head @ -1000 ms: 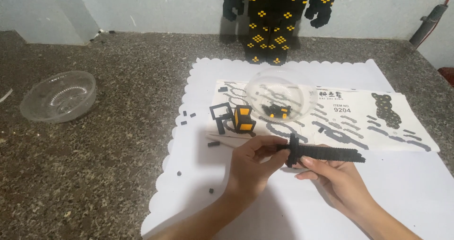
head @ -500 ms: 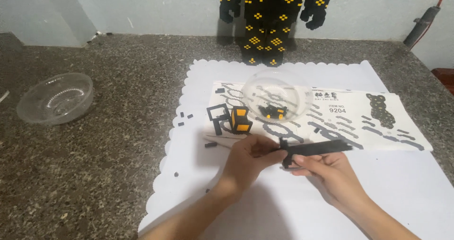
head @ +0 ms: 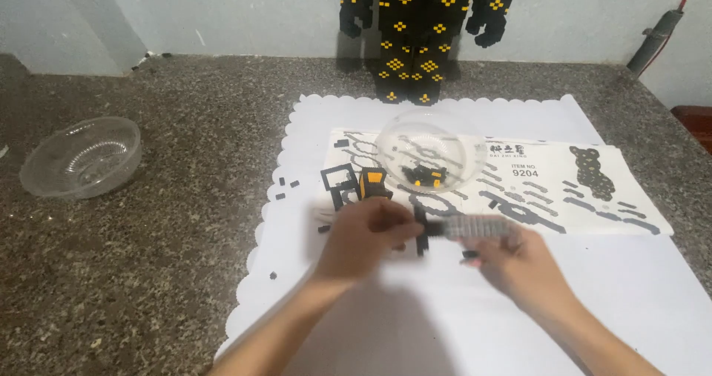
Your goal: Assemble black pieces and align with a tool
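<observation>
Head view: both hands, left (head: 363, 235) and right (head: 519, 261), pinch black brick strip (head: 463, 228) between them.

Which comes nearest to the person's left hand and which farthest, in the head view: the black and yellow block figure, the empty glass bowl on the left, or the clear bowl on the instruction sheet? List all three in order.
Measured from the left hand:
1. Clear bowl, just beyond the hand, on the instruction sheet.
2. Block figure, standing at the far wall.
3. Empty glass bowl, far left on the stone counter.

Both forearms are bare, no sleeves, the left hand (head: 365, 235) and right hand (head: 519, 261) ungloved (no rings or watch showing).
</observation>
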